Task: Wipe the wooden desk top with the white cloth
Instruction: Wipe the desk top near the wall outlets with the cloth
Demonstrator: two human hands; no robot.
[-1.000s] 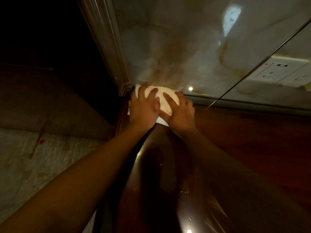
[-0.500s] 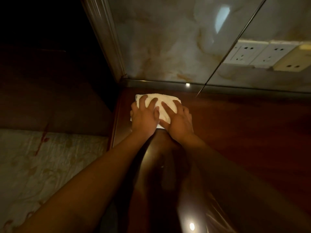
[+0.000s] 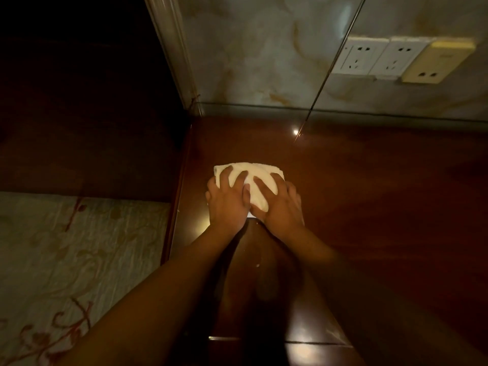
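A folded white cloth [image 3: 260, 186] lies flat on the glossy dark wooden desk top [image 3: 383, 196], near its left edge. My left hand [image 3: 228, 204] presses down on the cloth's left half with fingers spread. Beside it, touching it, my right hand [image 3: 281, 207] presses on the right half. Both palms cover the near part of the cloth; only its far part shows.
A marble-look wall [image 3: 264, 54] rises at the desk's far edge, with white sockets [image 3: 377, 59] and a cream plate [image 3: 438, 63] at upper right. A metal trim strip [image 3: 171, 48] marks the wall corner. Patterned bedding [image 3: 66, 260] lies left, below the desk edge.
Both hands have slid the cloth toward me, away from the wall corner where it was pressed a second ago. A strip of bare desk now shows between cloth and wall.
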